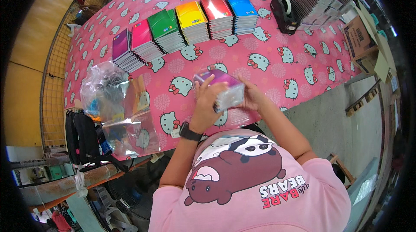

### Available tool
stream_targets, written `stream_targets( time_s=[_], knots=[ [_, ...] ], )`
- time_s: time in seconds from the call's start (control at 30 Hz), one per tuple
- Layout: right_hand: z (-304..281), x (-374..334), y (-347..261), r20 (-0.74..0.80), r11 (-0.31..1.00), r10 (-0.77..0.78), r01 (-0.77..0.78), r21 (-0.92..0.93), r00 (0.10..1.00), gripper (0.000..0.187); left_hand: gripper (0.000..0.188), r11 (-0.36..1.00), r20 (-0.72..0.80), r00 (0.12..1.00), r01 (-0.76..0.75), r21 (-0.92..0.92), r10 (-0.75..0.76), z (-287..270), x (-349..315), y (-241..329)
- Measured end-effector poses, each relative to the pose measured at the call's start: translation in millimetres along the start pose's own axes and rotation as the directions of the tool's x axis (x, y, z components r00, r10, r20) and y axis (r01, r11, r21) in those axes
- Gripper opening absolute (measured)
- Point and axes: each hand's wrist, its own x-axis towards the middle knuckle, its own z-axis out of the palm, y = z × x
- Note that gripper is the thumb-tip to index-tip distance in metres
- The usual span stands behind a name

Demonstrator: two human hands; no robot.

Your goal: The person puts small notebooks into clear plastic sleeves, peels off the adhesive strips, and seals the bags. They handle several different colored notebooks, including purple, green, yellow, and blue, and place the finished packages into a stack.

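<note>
A pink tablecloth [268,54] printed with cartoon cats covers the long table; at twelve o'clock runs a row of spiral notebook stacks [190,26], purple through blue; at one o'clock sits a black tape dispenser [284,13]; at nine o'clock lie clear plastic bags [115,102]. Near the table's front edge, the left hand [207,102] and the right hand [253,97] clasp a plastic-wrapped bundle of notebooks [221,87] from either side, fingers curled round it, purple cover up; a black watch [190,132] bands the left wrist.
</note>
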Motion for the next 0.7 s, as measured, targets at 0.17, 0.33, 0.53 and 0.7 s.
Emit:
stream_targets(
  time_s=[0.17, 0.33, 0.53, 0.7],
  knots=[
    [7.4, -2.6, -12.6, 0.161, 0.909, -0.273, 0.309, -0.280, 0.948, 0.074, 0.101, 0.925, -0.122, 0.989, 0.031, -0.380, -0.083, -11.8, -5.5, -5.8],
    [12.8, 0.3, -23.7, 0.276, 0.755, -0.259, 0.372, -0.539, 0.926, 0.087, 0.117, 0.476, 0.106, 0.896, 0.326, -0.817, -0.432, -7.5, 2.9, -13.9],
    [35.1, -24.5, -62.0, 0.273, 0.645, -0.423, 0.498, -0.580, 0.864, 0.069, 0.085, 0.457, -0.029, 0.898, 0.195, -0.868, -0.439, -16.1, 6.9, -19.1],
    [74.1, -26.1, -84.1, 0.140, -0.158, -0.462, 0.075, -0.985, 0.876, 0.043, 0.061, 0.819, 0.048, 0.845, 0.530, -0.221, -0.533, -52.6, 48.7, -3.5]
  ],
)
